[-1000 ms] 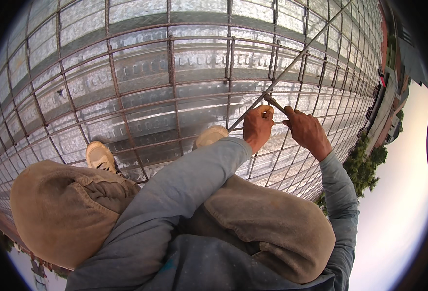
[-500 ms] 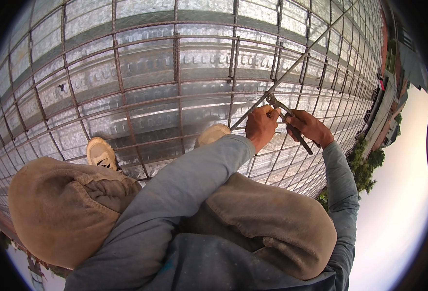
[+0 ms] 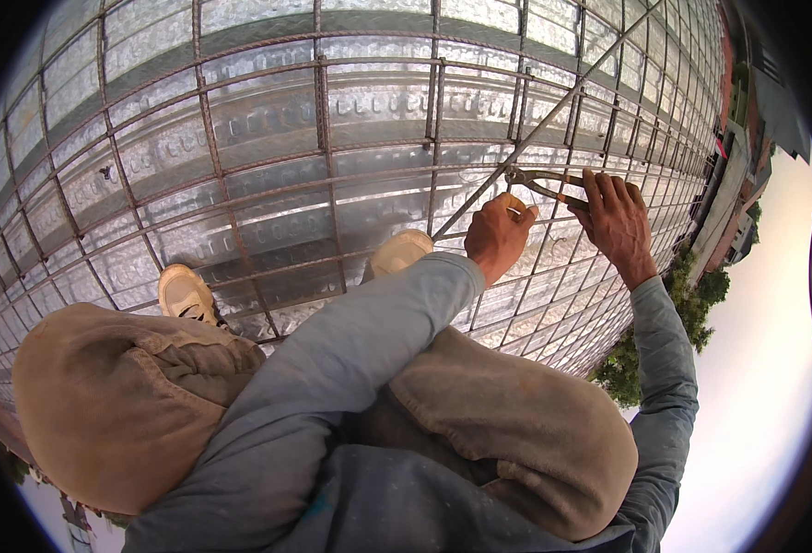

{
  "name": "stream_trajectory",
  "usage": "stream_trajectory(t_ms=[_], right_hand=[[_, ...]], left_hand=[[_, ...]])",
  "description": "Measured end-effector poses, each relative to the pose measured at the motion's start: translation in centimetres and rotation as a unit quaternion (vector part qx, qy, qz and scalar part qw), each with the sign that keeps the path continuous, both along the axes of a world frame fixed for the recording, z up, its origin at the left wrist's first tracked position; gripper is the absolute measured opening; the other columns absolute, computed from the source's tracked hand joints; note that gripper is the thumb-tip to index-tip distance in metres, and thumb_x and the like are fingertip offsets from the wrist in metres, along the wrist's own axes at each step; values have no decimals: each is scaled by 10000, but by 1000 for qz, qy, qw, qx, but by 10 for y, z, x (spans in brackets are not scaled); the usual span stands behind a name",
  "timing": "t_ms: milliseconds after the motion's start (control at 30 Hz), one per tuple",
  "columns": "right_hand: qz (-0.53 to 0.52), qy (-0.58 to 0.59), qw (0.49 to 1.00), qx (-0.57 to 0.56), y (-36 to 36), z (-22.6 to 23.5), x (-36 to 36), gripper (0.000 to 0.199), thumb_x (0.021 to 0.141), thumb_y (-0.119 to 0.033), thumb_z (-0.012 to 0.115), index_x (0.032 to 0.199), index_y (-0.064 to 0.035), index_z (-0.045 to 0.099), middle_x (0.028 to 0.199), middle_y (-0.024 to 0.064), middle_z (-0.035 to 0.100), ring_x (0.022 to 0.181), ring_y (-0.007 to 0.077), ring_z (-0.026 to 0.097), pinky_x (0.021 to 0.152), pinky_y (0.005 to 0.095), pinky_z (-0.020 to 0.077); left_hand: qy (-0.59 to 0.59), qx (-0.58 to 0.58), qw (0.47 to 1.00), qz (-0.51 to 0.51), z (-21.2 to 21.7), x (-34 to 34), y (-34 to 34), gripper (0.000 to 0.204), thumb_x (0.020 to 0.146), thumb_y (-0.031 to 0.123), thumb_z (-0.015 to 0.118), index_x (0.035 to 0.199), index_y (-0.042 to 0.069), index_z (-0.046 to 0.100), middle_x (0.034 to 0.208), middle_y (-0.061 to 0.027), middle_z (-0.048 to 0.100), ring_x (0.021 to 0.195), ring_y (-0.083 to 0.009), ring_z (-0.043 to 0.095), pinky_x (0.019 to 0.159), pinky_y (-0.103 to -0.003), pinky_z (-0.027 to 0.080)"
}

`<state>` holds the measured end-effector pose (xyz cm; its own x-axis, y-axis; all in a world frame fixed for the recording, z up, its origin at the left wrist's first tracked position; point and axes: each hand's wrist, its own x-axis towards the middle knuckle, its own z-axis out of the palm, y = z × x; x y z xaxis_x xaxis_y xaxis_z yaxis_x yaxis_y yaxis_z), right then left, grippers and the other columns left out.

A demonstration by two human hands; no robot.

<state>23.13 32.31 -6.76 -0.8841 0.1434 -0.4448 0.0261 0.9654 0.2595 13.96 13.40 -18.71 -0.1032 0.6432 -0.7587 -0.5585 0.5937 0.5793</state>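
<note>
- The left hand (image 3: 498,241) is nearest, curled narrow, thumb and forefinger nearly meeting just below the pincers' head; whether it pinches anything I cannot tell.
- The right hand (image 3: 619,217), beyond it to the right, holds the steel pincers (image 3: 544,173) loosely, fingers over the upper handle and thumb side by the lower; the handles stand well apart.
- The pincers reach leftward from the right hand, their head just above the left fingertips, beside the diagonal bar (image 3: 562,108).
- Working the pincers well here probably calls for seating the head squarely before closing the handles, with the left fingertips clear of the bite and the wrist turning evenly.
- Past both hands spreads the rebar mesh (image 3: 321,101), over ribbed metal decking (image 3: 378,106); a steady crouch should help control.
</note>
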Motion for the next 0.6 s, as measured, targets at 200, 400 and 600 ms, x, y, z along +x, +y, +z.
stream_trajectory(t_ms=[200, 400, 600], right_hand=[[-65, -103, 991, -61, 17, -21, 27, 474, 1045, -422, 678, 1254, -1, 625, 1060, 154, 706, 846, 338, 740, 738, 465, 636], [-514, -138, 768, -357, -40, -23, 48, 632, 1152, -539, 443, 1042, 33, 687, 687, 128, 629, 537, 259, 575, 540, 431, 481], [-663, -112, 530, -517, -50, -7, 35, 662, 1072, -629, 580, 1140, 28, 627, 727, 64, 673, 587, 163, 660, 509, 321, 524]], left_hand=[[1, -10, 1000, 9, 0, 8, 0, 429, 999, 452, 736, 1016, 24, 731, 929, -150, 798, 865, -338, 770, 772, -446, 579], [33, -38, 998, 46, -11, 8, 1, 600, 1022, 589, 663, 1068, -8, 694, 900, -186, 775, 867, -372, 763, 781, -474, 580], [23, -22, 999, 19, -9, 13, -1, 712, 1018, 644, 632, 1123, -59, 678, 896, -202, 763, 902, -384, 757, 803, -473, 580]])
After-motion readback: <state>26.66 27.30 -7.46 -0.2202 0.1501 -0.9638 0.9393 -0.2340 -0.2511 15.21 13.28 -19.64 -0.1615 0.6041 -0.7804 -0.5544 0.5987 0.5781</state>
